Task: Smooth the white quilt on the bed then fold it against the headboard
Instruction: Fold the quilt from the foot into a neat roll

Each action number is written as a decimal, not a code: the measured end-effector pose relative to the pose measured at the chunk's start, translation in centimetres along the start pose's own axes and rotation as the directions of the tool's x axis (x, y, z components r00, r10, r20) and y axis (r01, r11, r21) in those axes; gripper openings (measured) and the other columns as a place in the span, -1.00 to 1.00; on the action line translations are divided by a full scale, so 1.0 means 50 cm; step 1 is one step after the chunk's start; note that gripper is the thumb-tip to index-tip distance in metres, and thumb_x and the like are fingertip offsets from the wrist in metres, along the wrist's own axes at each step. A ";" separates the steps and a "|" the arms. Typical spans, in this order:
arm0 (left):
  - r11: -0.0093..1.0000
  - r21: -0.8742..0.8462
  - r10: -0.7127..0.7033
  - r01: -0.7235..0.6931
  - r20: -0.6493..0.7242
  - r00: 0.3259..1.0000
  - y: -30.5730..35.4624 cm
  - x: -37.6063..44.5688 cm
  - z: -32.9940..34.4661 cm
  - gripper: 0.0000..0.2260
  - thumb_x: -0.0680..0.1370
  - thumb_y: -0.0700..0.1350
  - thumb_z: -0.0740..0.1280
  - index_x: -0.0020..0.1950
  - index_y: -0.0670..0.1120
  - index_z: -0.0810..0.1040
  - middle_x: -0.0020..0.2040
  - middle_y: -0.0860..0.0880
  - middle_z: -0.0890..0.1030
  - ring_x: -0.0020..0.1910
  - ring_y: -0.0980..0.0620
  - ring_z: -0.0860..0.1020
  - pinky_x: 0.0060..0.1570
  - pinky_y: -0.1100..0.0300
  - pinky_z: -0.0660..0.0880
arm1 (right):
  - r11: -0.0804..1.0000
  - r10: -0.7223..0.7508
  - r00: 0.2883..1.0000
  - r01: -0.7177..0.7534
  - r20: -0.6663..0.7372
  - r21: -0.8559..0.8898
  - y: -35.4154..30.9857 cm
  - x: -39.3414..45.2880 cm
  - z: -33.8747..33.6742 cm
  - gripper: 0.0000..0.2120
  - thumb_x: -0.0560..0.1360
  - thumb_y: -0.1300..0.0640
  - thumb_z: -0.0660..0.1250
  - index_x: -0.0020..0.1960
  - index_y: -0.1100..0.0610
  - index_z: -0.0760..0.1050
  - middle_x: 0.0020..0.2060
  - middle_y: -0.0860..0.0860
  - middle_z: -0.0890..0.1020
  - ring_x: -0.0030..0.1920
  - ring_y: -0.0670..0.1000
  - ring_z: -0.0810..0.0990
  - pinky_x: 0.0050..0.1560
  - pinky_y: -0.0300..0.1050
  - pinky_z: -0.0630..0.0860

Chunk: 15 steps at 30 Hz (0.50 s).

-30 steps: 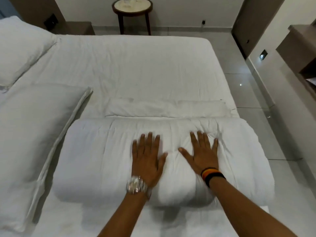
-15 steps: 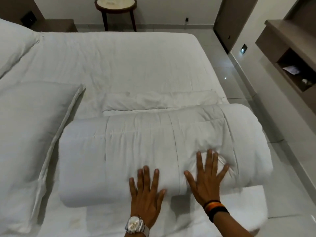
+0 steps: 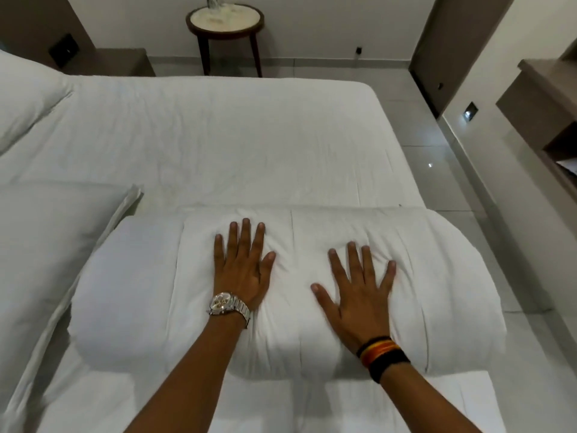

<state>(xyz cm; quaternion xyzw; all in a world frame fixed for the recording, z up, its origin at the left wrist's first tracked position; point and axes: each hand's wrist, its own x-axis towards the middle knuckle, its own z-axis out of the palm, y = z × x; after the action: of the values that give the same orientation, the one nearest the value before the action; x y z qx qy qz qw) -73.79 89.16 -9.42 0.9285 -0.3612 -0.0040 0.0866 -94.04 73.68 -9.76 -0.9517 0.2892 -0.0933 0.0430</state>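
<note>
A: Where is the thick white padded quilt [image 3: 437,276] lying?

B: It is lying as a bulky folded roll across the near part of the white-sheeted bed [image 3: 234,135], with its left end just beside the large white rectangular pillow [image 3: 46,260].

A: What is the left hand [image 3: 242,267] doing?

B: It is pressing flat on top of the roll, left of centre, fingers spread and extended, grasping nothing. A silver metal wristwatch [image 3: 228,304] is sitting on its wrist.

A: And the right hand [image 3: 359,292]?

B: It is also lying palm-down on the roll, right of centre, fingers splayed, nothing clasped. A black, red and yellow wristband [image 3: 382,354] is circling that wrist.

A: What is standing beyond the bed?

B: A round dark-legged side table with a pale top [image 3: 224,23] is standing at the far wall.
</note>
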 end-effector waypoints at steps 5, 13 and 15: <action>0.997 -0.020 -0.075 0.072 -0.199 0.977 0.043 -0.108 -0.008 -0.37 0.67 0.21 0.02 0.71 0.00 0.05 0.72 -0.11 0.02 0.69 -0.18 -0.03 0.62 -0.21 -0.17 | 0.997 0.062 0.987 -0.055 0.146 -0.056 0.036 0.172 0.063 -0.27 0.66 -0.40 -0.16 0.70 -0.05 0.10 0.69 0.12 0.11 0.69 0.18 -0.01 0.51 0.57 -0.20; 0.992 0.022 -0.123 0.127 -0.111 0.986 0.041 -0.098 0.083 -0.37 0.67 0.25 -0.05 0.70 0.01 0.07 0.71 -0.12 0.01 0.69 -0.15 -0.01 0.60 -0.29 -0.09 | 0.991 0.119 0.973 -0.128 0.197 0.032 0.021 0.285 0.064 -0.20 0.58 -0.48 -0.33 0.71 -0.12 -0.18 0.71 0.06 -0.08 0.69 0.13 -0.19 0.45 0.49 -0.46; 0.995 0.037 -0.093 0.097 -0.092 0.991 0.023 -0.026 0.097 -0.37 0.68 0.24 -0.05 0.71 0.00 0.03 0.72 -0.11 -0.01 0.69 -0.12 -0.04 0.60 -0.28 -0.07 | 0.984 0.046 0.990 -0.068 0.136 0.166 -0.002 0.305 0.053 -0.22 0.56 -0.54 -0.27 0.69 -0.22 -0.19 0.71 -0.01 -0.07 0.69 0.08 -0.17 0.44 0.38 -0.57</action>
<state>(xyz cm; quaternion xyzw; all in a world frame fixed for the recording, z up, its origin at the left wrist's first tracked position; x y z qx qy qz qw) -75.87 88.41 -14.08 0.9454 -0.3122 0.0412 0.0835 -81.03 65.35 -9.99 -0.9399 0.3040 -0.0536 0.1458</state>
